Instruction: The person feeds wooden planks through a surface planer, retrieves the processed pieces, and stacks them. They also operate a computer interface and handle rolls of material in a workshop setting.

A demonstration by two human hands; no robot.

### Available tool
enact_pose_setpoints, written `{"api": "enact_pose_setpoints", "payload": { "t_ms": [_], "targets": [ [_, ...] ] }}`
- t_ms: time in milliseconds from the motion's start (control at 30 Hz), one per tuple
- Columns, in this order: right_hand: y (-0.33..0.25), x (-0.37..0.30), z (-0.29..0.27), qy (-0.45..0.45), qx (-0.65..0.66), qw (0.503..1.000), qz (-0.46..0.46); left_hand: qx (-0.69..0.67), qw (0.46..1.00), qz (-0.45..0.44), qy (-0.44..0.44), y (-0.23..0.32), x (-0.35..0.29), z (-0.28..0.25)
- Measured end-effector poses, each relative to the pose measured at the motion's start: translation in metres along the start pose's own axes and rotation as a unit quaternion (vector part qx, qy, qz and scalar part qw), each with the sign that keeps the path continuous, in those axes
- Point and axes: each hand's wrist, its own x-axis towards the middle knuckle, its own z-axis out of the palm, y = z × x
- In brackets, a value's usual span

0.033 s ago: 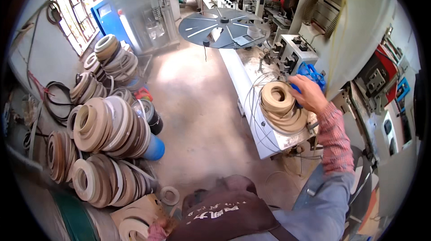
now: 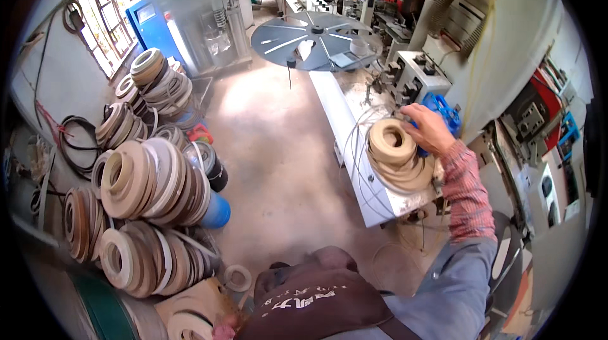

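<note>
My right hand point(image 2: 429, 128) reaches out to a stack of tan edge-band rolls point(image 2: 396, 159) on the white machine bench point(image 2: 373, 204). Its fingers curl over the right rim of the top roll point(image 2: 387, 140). A blue plastic part point(image 2: 446, 112) sits just behind the hand. Thin loose strips loop off the stack and over the bench edge. The red checked sleeve point(image 2: 465, 188) runs back to the lower right. My left hand does not show in the view.
Many tan, white and brown rolls point(image 2: 149, 185) are heaped along the left wall, with a blue barrel point(image 2: 218, 210) under them. A grey round turntable point(image 2: 310, 39) stands at the far end of the bench. Concrete floor point(image 2: 278, 150) lies between.
</note>
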Motion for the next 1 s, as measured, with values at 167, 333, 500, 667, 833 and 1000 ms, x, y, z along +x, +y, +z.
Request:
{"api": "enact_pose_setpoints", "payload": {
  "t_ms": [167,333,500,667,833,1000],
  "targets": [
    [0.076,0.159,0.116,0.043,0.026,0.997,0.062,-0.080,0.996,-0.016,-0.017,0.079,0.035,0.010],
    [0.145,0.289,0.208,0.128,-0.081,0.969,0.193,-0.107,0.994,0.000,-0.025,0.173,0.136,-0.008],
    [0.206,0.379,0.239,0.106,-0.141,0.938,0.299,-0.114,0.988,0.102,0.013,0.288,0.246,-0.071],
    [0.244,0.400,0.264,0.008,-0.164,0.906,0.390,-0.077,0.966,0.238,0.069,0.447,0.350,-0.156],
    [0.247,0.427,0.260,0.072,-0.142,0.886,0.436,-0.284,0.956,0.060,-0.032,0.590,0.418,-0.223],
    [0.222,0.531,0.256,0.219,-0.104,0.928,0.285,-0.171,0.977,0.041,-0.120,0.701,0.497,-0.254]
  ]
}}
